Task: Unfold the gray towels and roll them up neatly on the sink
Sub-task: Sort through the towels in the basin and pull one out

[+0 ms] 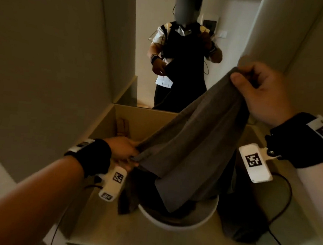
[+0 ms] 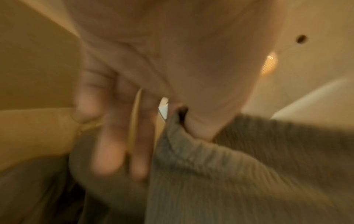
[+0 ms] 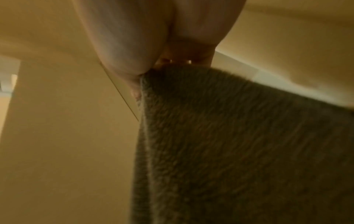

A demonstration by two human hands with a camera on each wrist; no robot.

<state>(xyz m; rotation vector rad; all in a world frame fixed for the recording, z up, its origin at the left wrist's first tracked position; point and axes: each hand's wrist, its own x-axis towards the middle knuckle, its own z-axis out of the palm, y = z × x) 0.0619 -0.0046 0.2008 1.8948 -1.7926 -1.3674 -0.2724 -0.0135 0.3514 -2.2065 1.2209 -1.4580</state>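
A gray towel [image 1: 191, 148] hangs stretched in the air between my two hands, above a white round sink basin [image 1: 178, 223]. My right hand [image 1: 256, 85] pinches its upper corner, raised high at the right. My left hand [image 1: 127, 152] pinches the lower left corner, close over the counter. The left wrist view shows my thumb pressing the towel [image 2: 239, 166] while two fingers [image 2: 107, 151] stretch out. In the right wrist view the towel [image 3: 239, 144] hangs down from my pinching fingertips. More gray towel [image 1: 131, 197] lies heaped in and beside the basin; a dark bundle [image 1: 241, 221] sits to its right.
The beige counter [image 1: 128, 235] is narrow, with walls close on the left and right. A mirror [image 1: 182, 46] behind the sink reflects a person. A black cable [image 1: 283, 205] trails over the counter's right side. A small wooden item [image 1: 122, 127] stands at the back left.
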